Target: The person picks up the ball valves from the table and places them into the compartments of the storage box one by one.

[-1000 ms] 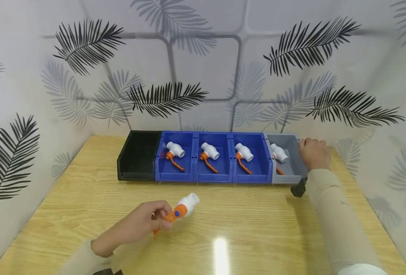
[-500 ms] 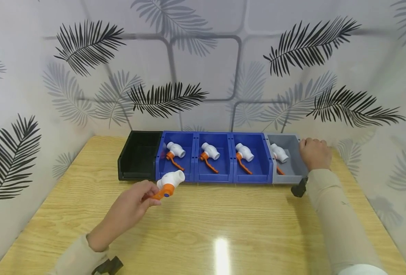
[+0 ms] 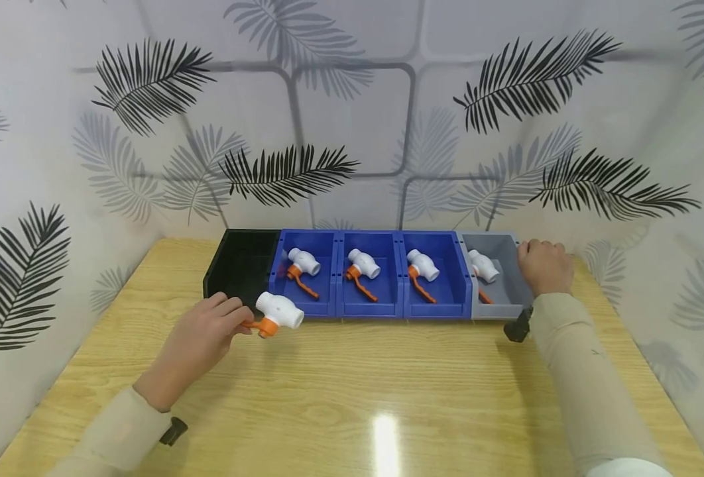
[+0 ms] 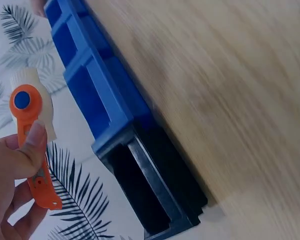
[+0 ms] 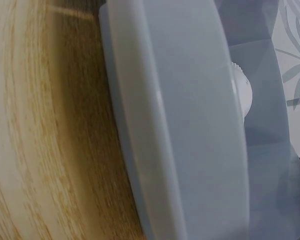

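Observation:
My left hand (image 3: 199,334) pinches the orange lever of a white ball valve (image 3: 280,310), holding it above the table by the front of the black bin (image 3: 241,262). In the left wrist view, the thumb lies along the orange lever (image 4: 40,192), below its blue cap. My right hand (image 3: 547,266) grips the right side wall of the grey bin (image 3: 504,311), fingers curled over the rim. Inside that bin lies another ball valve (image 3: 484,267), its orange lever partly hidden by the bin's left wall. The right wrist view shows mostly the grey bin's outer side (image 5: 195,120).
Three blue bins (image 3: 370,309) stand in a row between the black and grey bins, each with one white ball valve (image 3: 364,264) with an orange lever. The wooden table (image 3: 447,391) runs up to a leaf-patterned backdrop (image 3: 352,119).
My left hand has carried the ball valve up and leftward from the middle of the table to the front of the black bin, turning it on the way. The right hand stays put.

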Available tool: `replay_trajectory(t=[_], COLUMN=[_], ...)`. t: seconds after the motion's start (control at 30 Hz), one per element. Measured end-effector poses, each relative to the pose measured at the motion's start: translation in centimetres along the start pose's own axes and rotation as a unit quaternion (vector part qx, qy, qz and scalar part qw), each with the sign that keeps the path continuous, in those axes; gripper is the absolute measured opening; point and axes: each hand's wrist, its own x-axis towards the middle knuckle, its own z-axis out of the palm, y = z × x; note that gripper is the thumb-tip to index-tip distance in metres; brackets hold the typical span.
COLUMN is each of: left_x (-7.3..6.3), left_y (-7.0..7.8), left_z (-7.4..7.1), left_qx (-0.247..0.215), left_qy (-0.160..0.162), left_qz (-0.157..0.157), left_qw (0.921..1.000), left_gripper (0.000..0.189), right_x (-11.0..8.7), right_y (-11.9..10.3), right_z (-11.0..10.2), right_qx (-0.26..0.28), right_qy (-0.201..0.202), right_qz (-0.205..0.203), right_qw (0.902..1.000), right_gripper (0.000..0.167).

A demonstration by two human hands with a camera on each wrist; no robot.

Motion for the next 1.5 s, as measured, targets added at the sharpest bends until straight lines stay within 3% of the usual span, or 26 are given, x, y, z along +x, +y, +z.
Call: replay_trajectory(t=[0.2, 0.43, 0.67, 0.93, 1.13, 1.5], left_x=[0.1, -0.2, -0.4, 0.3, 1.6, 3.8], left_y=[-1.3, -3.0, -3.8, -4.0, -3.9, -3.0], left_z=[0.0, 0.5, 0.9, 1.9, 3.0, 4.9], left_qx=[0.036, 0.061, 0.090, 0.087, 0.075, 0.048], left_qy=[0.008, 0.040, 0.078, 0.091, 0.079, 0.006], left_qz=[0.006, 0.012, -0.042, -0.102, -0.137, -0.212], left_qw=[0.9993, 0.9973, 0.9920, 0.9868, 0.9846, 0.9760], left_gripper=[0.022, 0.023, 0.016, 0.019, 0.018, 0.017], right_x=[0.0, -0.1, -0.1, -0.1, -0.3, 0.2], right_y=[0.3, 0.2, 0.3, 0.4, 0.3, 0.3], right_z=[0.1, 0.1, 0.3, 0.1, -0.2, 0.1], right_qx=[0.000, 0.002, 0.005, 0.001, 0.004, 0.005], right_qy=[-0.003, -0.017, -0.011, -0.008, -0.007, -0.005], right_qz=[0.002, 0.007, 0.007, 0.009, 0.010, 0.001], right_qw=[1.0000, 0.9998, 0.9999, 0.9999, 0.9999, 1.0000], right_gripper=[0.050, 0.050, 0.049, 0.050, 0.049, 0.050])
